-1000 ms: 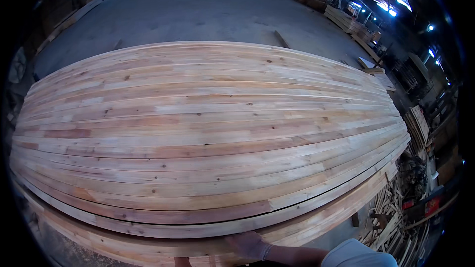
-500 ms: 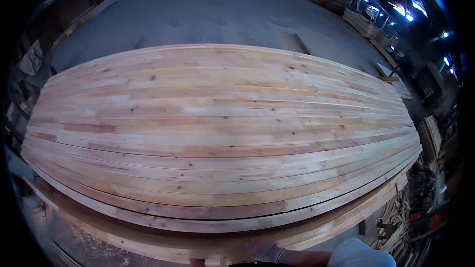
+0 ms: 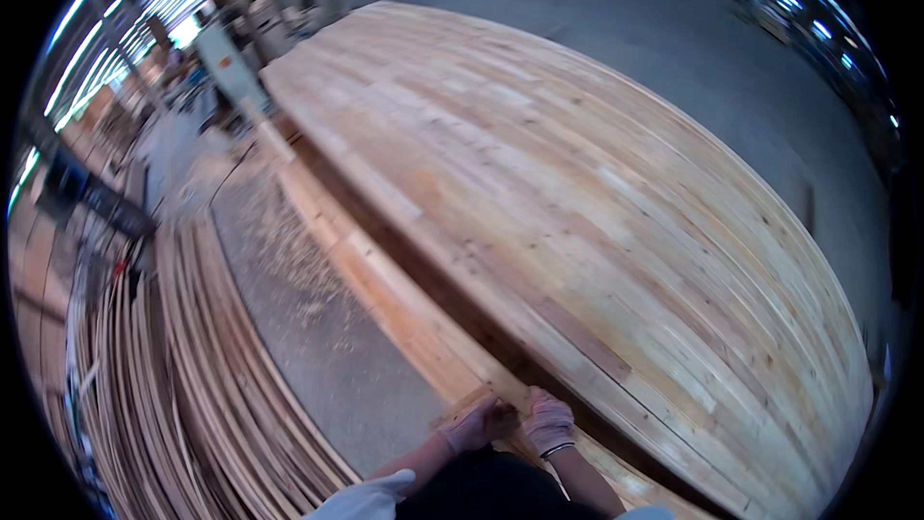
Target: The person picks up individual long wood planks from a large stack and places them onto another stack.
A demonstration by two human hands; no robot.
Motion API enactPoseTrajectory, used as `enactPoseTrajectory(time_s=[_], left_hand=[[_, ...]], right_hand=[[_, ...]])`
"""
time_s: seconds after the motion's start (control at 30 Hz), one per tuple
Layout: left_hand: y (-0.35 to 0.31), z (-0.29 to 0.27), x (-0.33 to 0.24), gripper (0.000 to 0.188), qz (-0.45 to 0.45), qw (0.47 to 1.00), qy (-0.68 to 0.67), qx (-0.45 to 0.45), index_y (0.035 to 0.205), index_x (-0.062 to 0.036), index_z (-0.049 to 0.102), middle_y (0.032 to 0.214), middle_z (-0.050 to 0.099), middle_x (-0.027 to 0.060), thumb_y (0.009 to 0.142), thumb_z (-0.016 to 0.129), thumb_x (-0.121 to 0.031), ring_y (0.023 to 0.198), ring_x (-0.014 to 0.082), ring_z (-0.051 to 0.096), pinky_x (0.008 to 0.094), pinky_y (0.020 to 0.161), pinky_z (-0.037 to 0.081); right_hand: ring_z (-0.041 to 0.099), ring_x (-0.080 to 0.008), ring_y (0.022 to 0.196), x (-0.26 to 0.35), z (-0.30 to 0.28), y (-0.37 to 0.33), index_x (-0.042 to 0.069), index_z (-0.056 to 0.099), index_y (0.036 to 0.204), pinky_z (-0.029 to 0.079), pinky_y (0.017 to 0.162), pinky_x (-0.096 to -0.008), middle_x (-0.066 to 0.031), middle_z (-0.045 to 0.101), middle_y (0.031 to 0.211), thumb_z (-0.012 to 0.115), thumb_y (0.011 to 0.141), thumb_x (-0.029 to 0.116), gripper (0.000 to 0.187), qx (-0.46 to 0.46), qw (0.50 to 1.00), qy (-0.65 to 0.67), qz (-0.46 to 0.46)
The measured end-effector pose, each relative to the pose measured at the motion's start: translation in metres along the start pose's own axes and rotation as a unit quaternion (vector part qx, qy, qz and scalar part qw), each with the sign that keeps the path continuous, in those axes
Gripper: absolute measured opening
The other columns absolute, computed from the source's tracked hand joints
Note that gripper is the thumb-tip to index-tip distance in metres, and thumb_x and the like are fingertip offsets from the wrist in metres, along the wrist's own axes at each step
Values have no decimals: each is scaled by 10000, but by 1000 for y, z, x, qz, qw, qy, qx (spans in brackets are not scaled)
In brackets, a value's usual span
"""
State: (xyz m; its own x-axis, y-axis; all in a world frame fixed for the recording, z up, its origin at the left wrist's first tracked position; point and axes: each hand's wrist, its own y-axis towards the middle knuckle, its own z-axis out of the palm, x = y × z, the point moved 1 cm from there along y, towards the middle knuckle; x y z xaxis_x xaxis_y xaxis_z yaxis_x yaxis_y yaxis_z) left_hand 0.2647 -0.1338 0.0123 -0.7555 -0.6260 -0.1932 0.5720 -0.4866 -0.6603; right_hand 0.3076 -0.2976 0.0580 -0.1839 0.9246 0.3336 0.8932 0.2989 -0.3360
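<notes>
A long pale wooden board (image 3: 371,274) runs along the near side of a wide stack of planks (image 3: 577,221), with a dark gap between them. Both hands are on this board, close to my body. My left hand (image 3: 474,426) has its fingers curled at the outer edge, beside a short bit of wood (image 3: 464,402); its fingertips are partly hidden. Right beside it, my right hand (image 3: 550,421), with a band at the wrist, closes over the board's inner edge by the gap. Thin light gloves seem to cover both hands.
Long thin wood strips (image 3: 207,356) lie in a bundle on the left. Wood shavings (image 3: 298,260) cover part of the grey floor (image 3: 337,380). A pale cabinet-like box (image 3: 231,67) stands near the stack's far left end, and a dark post (image 3: 101,197) leans at the left.
The view has swung left, so the stack now slants from upper left to lower right. Both hands now show more fully on the board; earlier the left was mostly cut off below.
</notes>
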Motion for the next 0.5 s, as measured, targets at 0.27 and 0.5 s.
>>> enactPoseTrajectory(time_s=[0.27, 0.5], left_hand=[[18, 40, 10, 761, 125, 948, -255, -146, 1312, -37, 456, 1313, 513, 131, 883, 400, -663, 1220, 313, 449, 499, 1095, 272], [-22, 4, -21, 772, 197, 941, -222, -163, 756, -99, 567, 654, 536, 96, 777, 325, -832, 631, 305, 518, 475, 688, 449]], right_hand=[[619, -368, 950, -16, -58, -83, 63, 513, 1210, 497, 818, -427, -163, 611, 1123, 717, 718, 374, 616, -11, 992, 67, -103], [614, -355, 989, -179, -38, -287, 88, 625, 1121, 489, 825, -440, -182, 655, 1015, 560, 864, 489, 480, 310, 929, -87, 184]])
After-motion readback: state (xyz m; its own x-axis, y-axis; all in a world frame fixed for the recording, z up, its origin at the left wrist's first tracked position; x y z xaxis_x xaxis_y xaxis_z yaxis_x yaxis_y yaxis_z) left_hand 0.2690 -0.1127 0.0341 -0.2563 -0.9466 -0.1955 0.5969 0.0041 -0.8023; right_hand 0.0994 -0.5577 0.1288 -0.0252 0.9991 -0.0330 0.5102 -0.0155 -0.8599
